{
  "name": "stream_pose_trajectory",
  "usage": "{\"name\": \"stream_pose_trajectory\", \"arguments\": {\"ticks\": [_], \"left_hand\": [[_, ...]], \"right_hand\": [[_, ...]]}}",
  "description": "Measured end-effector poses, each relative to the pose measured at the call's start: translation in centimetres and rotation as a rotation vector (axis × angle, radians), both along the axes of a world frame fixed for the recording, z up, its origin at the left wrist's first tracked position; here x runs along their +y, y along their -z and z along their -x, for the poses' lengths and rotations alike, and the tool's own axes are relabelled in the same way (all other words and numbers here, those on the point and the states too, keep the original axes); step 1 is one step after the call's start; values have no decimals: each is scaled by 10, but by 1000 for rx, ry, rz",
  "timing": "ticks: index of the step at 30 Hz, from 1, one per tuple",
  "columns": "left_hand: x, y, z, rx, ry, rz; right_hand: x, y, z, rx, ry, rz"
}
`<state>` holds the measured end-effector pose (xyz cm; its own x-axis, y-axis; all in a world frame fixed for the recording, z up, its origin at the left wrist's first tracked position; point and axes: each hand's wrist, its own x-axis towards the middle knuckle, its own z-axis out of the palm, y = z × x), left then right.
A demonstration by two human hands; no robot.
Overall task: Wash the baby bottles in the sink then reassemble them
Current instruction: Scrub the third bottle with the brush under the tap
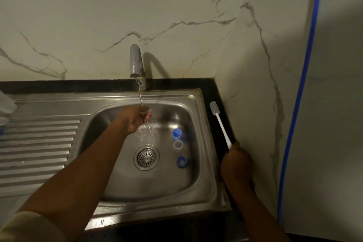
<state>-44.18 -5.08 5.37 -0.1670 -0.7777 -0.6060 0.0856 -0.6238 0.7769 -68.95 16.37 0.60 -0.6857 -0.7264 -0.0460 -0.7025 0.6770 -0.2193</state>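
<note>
Now left hand (135, 119) pinches small part (148, 112) under tap water (139, 96), right hand (236, 165) grips brush (221, 124)

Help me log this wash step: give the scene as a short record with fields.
tap: running
left hand: holds a small pale part under the stream
right hand: grips the bottle brush right of the sink
in basin: blue cap, clear piece, blue ring, all right of the drain
</note>
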Motion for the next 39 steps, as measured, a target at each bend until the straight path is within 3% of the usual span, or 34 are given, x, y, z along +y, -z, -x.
{"name": "stream_pose_trajectory", "arguments": {"ticks": [5,7,11,17,24,27,30,33,39], "left_hand": [[-5,2,-5,-97,-45,104],[-5,6,-6,-175,71,176],[-4,16,-8,-142,102,155],[-3,23,-19,-165,184,197],[-5,22,-20,-254,232,336],[-7,22,-18,-243,108,361],[-2,24,-14,-312,195,467],[-1,26,-12,-282,134,360],[10,72,-27,-588,259,321]], "right_hand": [[3,-3,-2,-28,41,21],[6,-1,-7,-28,47,1],[11,-10,-22,-75,65,36],[0,-20,-55,123,17,185],[3,-11,-71,168,14,157],[6,-7,-74,96,-2,112],[4,-4,-74,-17,-23,71],[-4,-10,-72,-86,-42,100],[-3,-9,-57,-117,-47,161]]}}
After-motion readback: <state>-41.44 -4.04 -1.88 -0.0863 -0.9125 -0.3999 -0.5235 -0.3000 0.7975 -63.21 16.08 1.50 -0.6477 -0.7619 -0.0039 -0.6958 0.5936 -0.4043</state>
